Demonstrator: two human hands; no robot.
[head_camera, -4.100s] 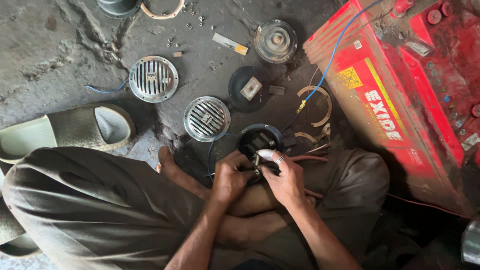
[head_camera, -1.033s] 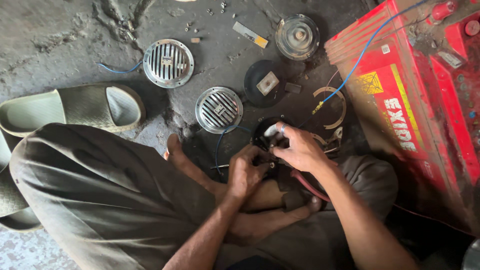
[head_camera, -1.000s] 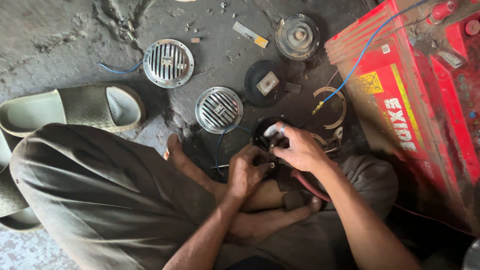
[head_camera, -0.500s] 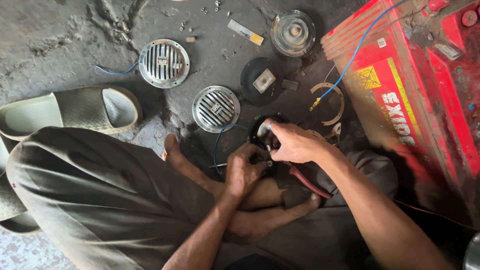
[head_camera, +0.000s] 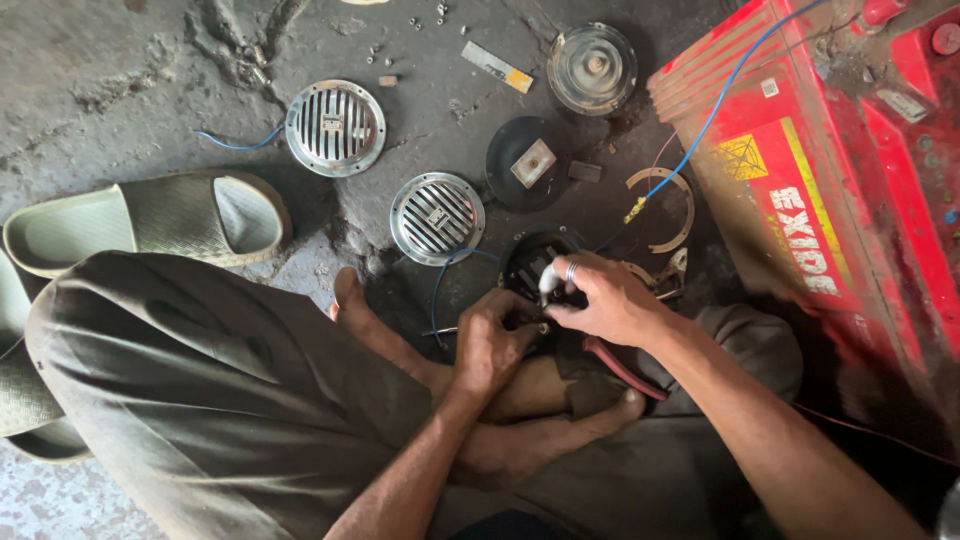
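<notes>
Black horn body (head_camera: 532, 262) under right hand (head_camera: 610, 300)

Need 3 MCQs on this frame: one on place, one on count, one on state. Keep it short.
1. Where does the sandal lie?
A. on the red battery case
B. on the floor, left of the grilled discs
C. under the right hand

2. How many round grilled metal discs lie on the floor?
A. two
B. four
C. none

3. How do the hands stand?
A. both idle on the knees
B. one raised to the battery
C. both closed on the dark round part

Key: 1 B, it lies left of the grilled discs. 2 A, just those two show slats. 3 C, the left hand and right hand both grip the dark round part.
</notes>
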